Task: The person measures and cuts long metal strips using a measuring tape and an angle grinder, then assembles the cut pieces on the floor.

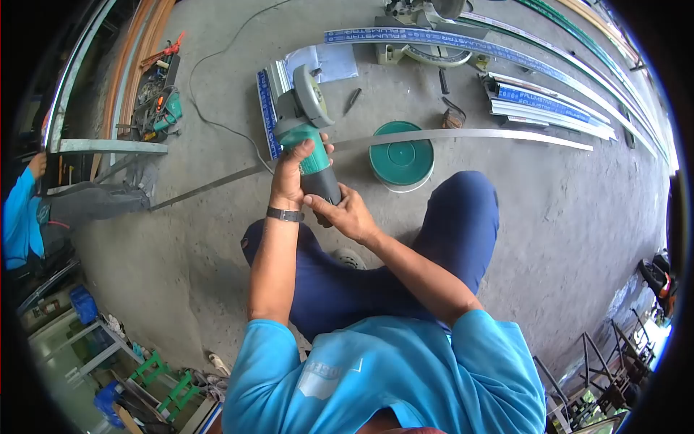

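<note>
Above the grey floor (571, 210), between the two bent knees of the person, we see one angle grinder (302, 145), held in the air by two bare hands. The left hand (295, 170), which has one watch (285, 215) on its wrist, goes around the green body; its fingers are clamped on it, with the thumb lying on the upper side. The left forearm is going almost straight forward. The right hand (347, 213) comes diagonally from the right side, and its fingers are closed on the dark rear end, with the thumb lying along it. The grinder has its long axis pointing away from the person: the head with one disc (311, 94) is far and a little to the left, the rear end is near and a little to the right. Beyond the hands we count one bucket with a green lid (402, 155), one long metal strip (477, 134) passing across this lid, and one miter saw (426, 52). One other person (23, 220) is at the far left.
</note>
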`<state>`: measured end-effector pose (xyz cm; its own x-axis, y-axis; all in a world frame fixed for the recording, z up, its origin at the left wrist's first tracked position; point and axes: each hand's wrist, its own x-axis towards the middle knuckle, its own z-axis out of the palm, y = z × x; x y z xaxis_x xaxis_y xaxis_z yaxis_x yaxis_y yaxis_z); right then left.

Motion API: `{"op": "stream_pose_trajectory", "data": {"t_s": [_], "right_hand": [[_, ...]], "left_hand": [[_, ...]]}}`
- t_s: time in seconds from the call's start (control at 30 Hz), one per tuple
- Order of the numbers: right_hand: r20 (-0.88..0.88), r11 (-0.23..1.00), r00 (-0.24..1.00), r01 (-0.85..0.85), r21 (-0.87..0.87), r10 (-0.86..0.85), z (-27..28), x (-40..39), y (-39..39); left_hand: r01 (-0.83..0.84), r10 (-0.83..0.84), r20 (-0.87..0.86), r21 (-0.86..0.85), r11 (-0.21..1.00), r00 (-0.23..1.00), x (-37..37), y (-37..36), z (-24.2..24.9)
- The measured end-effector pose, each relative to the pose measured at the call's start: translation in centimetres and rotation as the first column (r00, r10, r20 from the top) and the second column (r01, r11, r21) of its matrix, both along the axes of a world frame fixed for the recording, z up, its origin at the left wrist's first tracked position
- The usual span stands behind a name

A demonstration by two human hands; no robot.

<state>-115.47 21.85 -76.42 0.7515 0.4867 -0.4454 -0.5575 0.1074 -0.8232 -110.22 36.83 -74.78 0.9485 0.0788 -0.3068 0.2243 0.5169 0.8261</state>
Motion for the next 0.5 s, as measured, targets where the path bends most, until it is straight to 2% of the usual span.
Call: {"op": "stream_pose_trajectory", "data": {"t_s": [0.07,0.13,0.2,0.23,0.27,0.3,0.33,0.37,0.4,0.5], "right_hand": [[0.001,0.997,0.998,-0.055,-0.056,0.055,-0.9,0.5,-0.6],[0.242,0.893,0.903,-0.250,-0.373,0.354,-0.6,1.2,-2.4],[0.347,0.669,0.645,-0.355,-0.653,0.681,0.4,2.5,-5.4],[0.309,0.457,0.431,-0.296,-0.839,0.848,0.9,4.7,-7.7],[0.351,0.467,0.424,-0.208,-0.859,0.835,0.0,7.4,-9.9],[0.192,0.350,0.544,-0.202,-0.915,0.817,-1.4,11.1,-11.2],[0.386,0.487,0.594,-0.011,-0.873,0.706,-3.1,13.9,-13.1],[0.483,0.496,0.537,0.133,-0.858,0.691,-3.4,16.0,-14.5],[0.436,0.490,0.551,0.054,-0.870,0.712,-3.8,17.7,-15.4],[0.424,0.442,0.273,-0.003,-0.897,0.864,-7.7,20.5,-16.7]], "left_hand": [[-0.001,0.001,0.004,-0.012,1.000,1.000,0.0,-0.3,-1.5],[0.023,-0.032,-0.067,-0.124,0.992,0.997,-0.2,0.2,-2.2],[0.021,-0.044,-0.118,-0.192,0.981,0.992,-0.2,0.5,-2.7],[0.035,-0.063,-0.134,-0.208,0.978,0.989,-0.3,0.8,-2.9],[0.048,-0.083,-0.152,-0.223,0.974,0.985,-0.4,0.9,-3.2],[0.060,-0.101,-0.162,-0.241,0.969,0.982,-0.4,0.9,-3.4],[0.052,-0.088,-0.172,-0.202,0.978,0.981,-0.6,0.5,-3.4],[0.055,-0.088,-0.185,-0.177,0.983,0.979,-0.6,0.1,-3.6],[0.058,-0.088,-0.202,-0.149,0.987,0.975,-0.7,-0.4,-3.9],[0.065,-0.099,-0.276,-0.131,0.989,0.956,-0.9,-1.4,-4.8]]}}
